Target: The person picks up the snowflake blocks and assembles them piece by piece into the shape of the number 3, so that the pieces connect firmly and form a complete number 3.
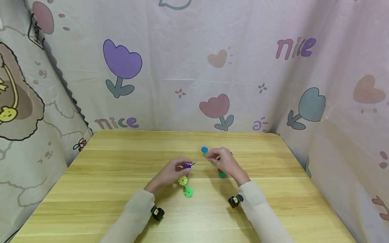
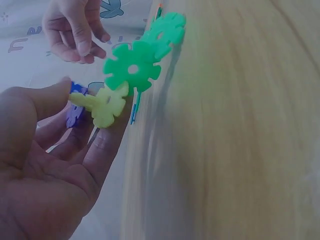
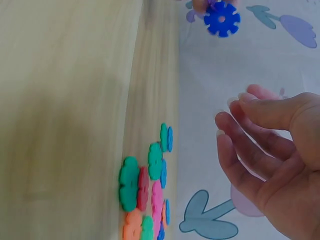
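Note:
A short chain of flower-shaped plastic discs hangs from my left hand point(image 1: 171, 173). Thumb and fingers pinch it at a purple-blue disc point(image 2: 75, 106). A yellow disc point(image 2: 115, 107) joins that one, followed by two bright green discs point(image 2: 122, 70). Facing the right wrist camera, a blue disc point(image 3: 214, 26) shows at the left fingertips. My right hand point(image 1: 227, 162) hovers over loose discs, its fingers loosely bent and holding nothing. Beneath it lie a dark green disc point(image 3: 129, 185), a red disc point(image 3: 143, 189) and a pink disc point(image 3: 157, 200), partly hidden by the hand in the head view.
Several more discs lie around the pile, including an orange disc point(image 3: 131, 227) and a blue disc point(image 1: 204, 149) farther back. The wooden table point(image 1: 121, 202) ends at a patterned curtain point(image 1: 170, 60) behind and at both sides.

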A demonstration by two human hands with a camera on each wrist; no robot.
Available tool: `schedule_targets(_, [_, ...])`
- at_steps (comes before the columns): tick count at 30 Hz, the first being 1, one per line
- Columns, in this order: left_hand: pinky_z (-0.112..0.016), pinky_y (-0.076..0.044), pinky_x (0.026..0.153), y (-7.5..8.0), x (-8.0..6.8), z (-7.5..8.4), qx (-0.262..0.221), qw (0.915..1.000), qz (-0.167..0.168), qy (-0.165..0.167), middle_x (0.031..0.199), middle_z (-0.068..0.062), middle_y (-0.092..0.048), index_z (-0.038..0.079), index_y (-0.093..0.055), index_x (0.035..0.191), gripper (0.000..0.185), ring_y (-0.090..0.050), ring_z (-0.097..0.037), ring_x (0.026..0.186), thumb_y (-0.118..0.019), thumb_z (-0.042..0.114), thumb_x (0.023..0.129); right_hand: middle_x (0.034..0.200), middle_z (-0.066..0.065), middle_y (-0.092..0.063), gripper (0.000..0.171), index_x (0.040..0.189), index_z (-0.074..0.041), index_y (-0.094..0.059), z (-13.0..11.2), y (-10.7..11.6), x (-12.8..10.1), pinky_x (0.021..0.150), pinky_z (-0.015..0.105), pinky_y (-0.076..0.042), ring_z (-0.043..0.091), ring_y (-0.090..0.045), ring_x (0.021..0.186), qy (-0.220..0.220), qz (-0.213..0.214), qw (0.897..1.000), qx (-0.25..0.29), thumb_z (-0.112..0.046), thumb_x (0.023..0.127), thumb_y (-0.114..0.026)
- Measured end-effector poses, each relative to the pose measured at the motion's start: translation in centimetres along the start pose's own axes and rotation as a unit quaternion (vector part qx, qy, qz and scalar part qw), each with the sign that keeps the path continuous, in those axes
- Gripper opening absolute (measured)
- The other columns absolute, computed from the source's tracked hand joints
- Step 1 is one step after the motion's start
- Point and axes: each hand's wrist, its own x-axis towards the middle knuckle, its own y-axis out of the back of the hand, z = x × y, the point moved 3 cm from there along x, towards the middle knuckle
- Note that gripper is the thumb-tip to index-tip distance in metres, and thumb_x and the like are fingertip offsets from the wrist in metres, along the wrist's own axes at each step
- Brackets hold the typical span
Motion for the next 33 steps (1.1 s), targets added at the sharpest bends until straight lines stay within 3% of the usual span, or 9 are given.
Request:
schedule_targets(6, [-0.026,-0.058,0.082,0.0,-0.2,-0.2,-0.007,0.9998,-0.009,0.014,0.124,-0.024,-0.064,-0.004,-0.054,0.145,0.046,-0.070,-0.026,0.101,-0.061,0.017,0.105,0.103,0.013,-0.078,0.009,0.100,-0.004,-0.077,1.0,0.3,-0.2,0.082,0.032,-0.061,0.020,-0.072,0.090,-0.021,-0.017,1.000,-0.016,-0.001,0.094,-0.072])
schedule_targets(10, [-0.024,-0.055,0.074,0.1,-0.3,-0.3,-0.010,0.9994,-0.021,0.027,0.120,-0.024,-0.064,-0.008,-0.048,0.148,0.050,-0.066,-0.020,0.095,-0.059,0.018,0.106,0.105,0.013,-0.078,0.009,0.101,-0.002,-0.077,1.7,0.5,-0.4,0.080,0.032,-0.061,0.021,-0.071,0.091,-0.053,-0.031,0.998,-0.017,0.000,0.094,-0.072])
schedule_targets(13, [-0.023,-0.050,0.067,0.1,-0.3,-0.3,-0.007,0.9994,-0.020,0.029,0.112,-0.023,-0.066,-0.008,-0.052,0.144,0.045,-0.062,-0.018,0.087,-0.055,0.018,0.108,0.103,0.014,-0.077,0.008,0.100,-0.001,-0.076,2.1,0.7,-0.5,0.079,0.034,-0.061,0.022,-0.070,0.090,-0.067,-0.037,0.997,-0.027,0.001,0.094,-0.072])
schedule_targets(20, [-0.023,-0.047,0.066,0.2,-0.2,-0.4,-0.005,0.9994,0.003,0.033,0.102,-0.021,-0.068,-0.007,-0.061,0.129,0.038,-0.059,-0.017,0.086,-0.044,0.022,0.112,0.095,0.008,-0.075,0.007,0.098,-0.001,-0.076,3.1,1.1,-0.8,0.081,0.034,-0.060,0.020,-0.068,0.087,-0.091,-0.047,0.993,-0.058,0.000,0.092,-0.073])
schedule_targets(26, [-0.023,-0.046,0.063,0.3,-0.2,-0.6,-0.007,0.9995,0.008,0.031,0.101,-0.021,-0.068,-0.007,-0.060,0.131,0.037,-0.059,-0.018,0.084,-0.046,0.020,0.112,0.096,0.010,-0.075,0.011,0.099,-0.001,-0.076,3.8,1.2,-1.0,0.082,0.035,-0.060,0.019,-0.067,0.086,-0.111,-0.059,0.990,-0.066,0.003,0.090,-0.075])
schedule_targets(33, [-0.025,-0.051,0.069,0.3,-0.3,-0.6,-0.016,0.9994,0.008,0.028,0.106,-0.022,-0.068,-0.008,-0.055,0.137,0.040,-0.065,-0.022,0.091,-0.047,0.022,0.111,0.094,0.009,-0.076,0.015,0.095,-0.003,-0.074,4.6,0.8,-1.2,0.084,0.038,-0.060,0.019,-0.068,0.087,-0.111,-0.087,0.986,-0.084,0.004,0.084,-0.081])
